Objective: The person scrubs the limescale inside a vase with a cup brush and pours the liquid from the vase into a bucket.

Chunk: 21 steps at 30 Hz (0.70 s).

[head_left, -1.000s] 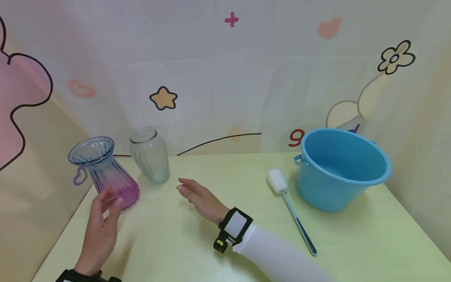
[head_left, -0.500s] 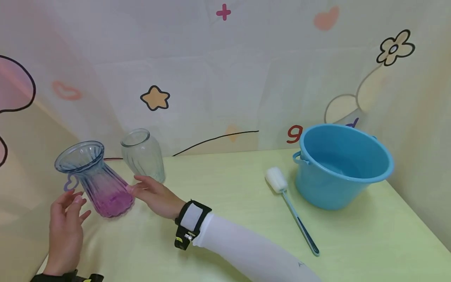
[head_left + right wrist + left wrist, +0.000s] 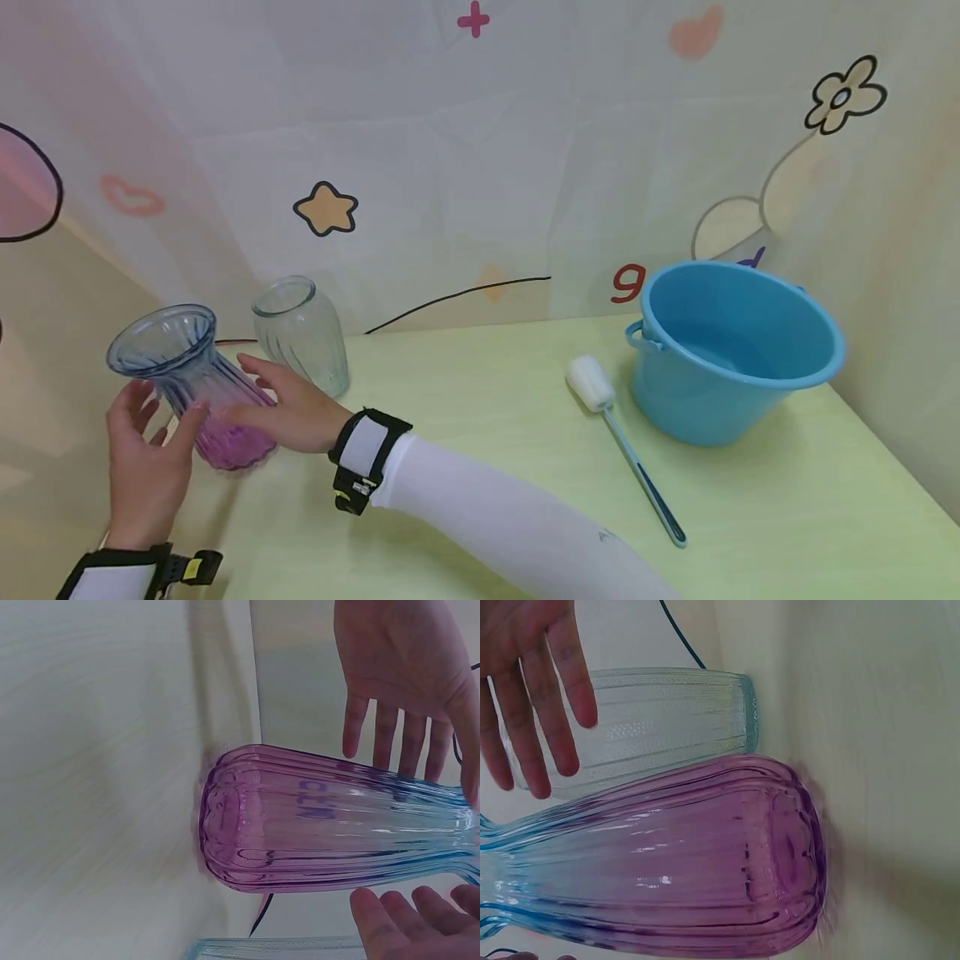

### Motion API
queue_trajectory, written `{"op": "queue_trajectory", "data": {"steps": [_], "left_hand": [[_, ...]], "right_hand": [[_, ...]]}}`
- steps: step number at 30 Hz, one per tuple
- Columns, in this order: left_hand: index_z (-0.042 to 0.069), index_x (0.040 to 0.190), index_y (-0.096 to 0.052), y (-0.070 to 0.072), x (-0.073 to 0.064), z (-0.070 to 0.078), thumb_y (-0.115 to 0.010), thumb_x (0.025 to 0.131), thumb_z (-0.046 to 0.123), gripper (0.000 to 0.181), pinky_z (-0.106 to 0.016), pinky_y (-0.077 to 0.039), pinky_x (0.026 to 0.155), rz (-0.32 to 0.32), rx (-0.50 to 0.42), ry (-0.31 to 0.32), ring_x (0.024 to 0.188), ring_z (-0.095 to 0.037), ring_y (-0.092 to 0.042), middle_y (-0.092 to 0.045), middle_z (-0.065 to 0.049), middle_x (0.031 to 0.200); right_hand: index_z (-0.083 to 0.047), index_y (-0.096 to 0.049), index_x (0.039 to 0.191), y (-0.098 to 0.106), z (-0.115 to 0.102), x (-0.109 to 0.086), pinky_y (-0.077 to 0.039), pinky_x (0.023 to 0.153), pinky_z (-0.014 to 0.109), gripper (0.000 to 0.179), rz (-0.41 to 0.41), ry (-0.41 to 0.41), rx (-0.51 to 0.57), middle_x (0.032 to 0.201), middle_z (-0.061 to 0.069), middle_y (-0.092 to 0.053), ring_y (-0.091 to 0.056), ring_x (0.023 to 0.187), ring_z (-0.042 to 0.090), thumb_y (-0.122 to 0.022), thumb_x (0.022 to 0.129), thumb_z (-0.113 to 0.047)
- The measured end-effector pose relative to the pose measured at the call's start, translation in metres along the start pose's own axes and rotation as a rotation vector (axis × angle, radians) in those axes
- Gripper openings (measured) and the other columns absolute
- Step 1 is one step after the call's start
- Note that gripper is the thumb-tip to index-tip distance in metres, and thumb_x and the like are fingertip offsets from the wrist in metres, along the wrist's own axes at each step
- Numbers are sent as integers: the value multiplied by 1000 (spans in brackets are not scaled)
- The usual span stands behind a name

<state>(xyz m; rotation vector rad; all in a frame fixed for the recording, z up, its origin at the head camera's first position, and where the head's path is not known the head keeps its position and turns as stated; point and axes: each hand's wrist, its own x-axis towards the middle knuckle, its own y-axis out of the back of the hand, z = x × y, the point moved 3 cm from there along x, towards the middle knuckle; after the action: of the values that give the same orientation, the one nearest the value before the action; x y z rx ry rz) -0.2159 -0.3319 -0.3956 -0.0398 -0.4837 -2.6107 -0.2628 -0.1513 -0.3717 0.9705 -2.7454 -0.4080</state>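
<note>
A ribbed glass vase [image 3: 234, 448], blue at the flared mouth and fading to pink-purple at the base, stands upright on the left of the table. My left hand [image 3: 150, 467] is at its left side, with the thumb in front and the fingers reaching behind. On the other side, my right hand [image 3: 288, 408] has its thumb before the vase and its fingers further back. In the right wrist view both hands flank the glass, fingers loose and not wrapped round it. Close behind stands a clear ribbed glass vase [image 3: 303, 337], partly covered by the right hand.
A white-headed bottle brush [image 3: 622, 446] with a blue-grey handle lies right of the middle. The blue bucket [image 3: 697, 408] stands at the right. A patterned curtain [image 3: 450, 192] hangs along the table's back edge.
My right hand has moved left from mid-table to the purple vase's right side. The left hand has shifted from the vase's front to its left side. The head view has turned slightly.
</note>
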Motion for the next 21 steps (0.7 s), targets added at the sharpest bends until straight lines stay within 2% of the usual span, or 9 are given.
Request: {"op": "queue_trajectory", "data": {"steps": [3, 5, 8, 10, 14, 17, 21], "left_hand": [[26, 165, -12, -5, 5, 1, -69, 99, 28, 87, -53, -12, 131, 17, -15, -56, 161, -27, -16, -15, -3, 173], [26, 164, -15, -9, 8, 3, -72, 96, 25, 89, -56, -11, 131, 22, -44, -85, 160, -27, -18, -19, -4, 171], [25, 162, -18, -14, 12, 6, -76, 93, 22, 90, -57, -11, 130, 31, -86, -108, 157, -24, -22, -23, -6, 169], [24, 161, -21, -18, 14, 8, -77, 92, 19, 89, -53, -13, 131, 44, -111, -120, 154, -22, -26, -28, -8, 167], [24, 159, -25, -24, 19, 10, -78, 89, 17, 88, -38, -19, 130, 75, -139, -127, 149, -19, -33, -35, -8, 162], [25, 159, -26, -27, 22, 11, -79, 89, 20, 89, -34, -24, 127, 110, -107, -114, 145, -20, -37, -39, -8, 159], [22, 159, -27, -28, 23, 11, -77, 89, 30, 87, -44, -28, 126, 164, -17, -96, 144, -28, -41, -43, -14, 158]], "right_hand": [[-24, -24, 165, -2, 0, 6, -40, 118, 31, 81, 12, -2, -41, 167, -9, -35, -37, 152, 11, -65, 98, -41], [-24, -24, 165, -3, -1, 10, -38, 119, 31, 82, 12, 12, -42, 165, -8, -38, -37, 151, 8, -66, 97, -39], [-23, -23, 166, -4, -1, 14, -31, 123, 28, 82, -4, 25, -20, 166, -11, -34, -31, 153, 5, -66, 97, -35], [-22, -22, 166, -7, -3, 16, -27, 123, 24, 82, -28, 33, 12, 167, -13, -31, -27, 153, 2, -66, 97, -31], [-21, -20, 166, -11, -4, 18, -23, 123, 20, 86, -61, 31, 10, 169, -14, -24, -22, 154, -1, -68, 95, -28], [-18, -21, 166, -11, -5, 19, -22, 123, 18, 87, -72, 44, -1, 170, -13, -24, -21, 154, -2, -69, 94, -26], [-15, -22, 166, -9, -5, 19, -22, 121, 16, 88, -75, 49, 22, 169, -11, -26, -22, 154, -2, -70, 93, -22]]}}
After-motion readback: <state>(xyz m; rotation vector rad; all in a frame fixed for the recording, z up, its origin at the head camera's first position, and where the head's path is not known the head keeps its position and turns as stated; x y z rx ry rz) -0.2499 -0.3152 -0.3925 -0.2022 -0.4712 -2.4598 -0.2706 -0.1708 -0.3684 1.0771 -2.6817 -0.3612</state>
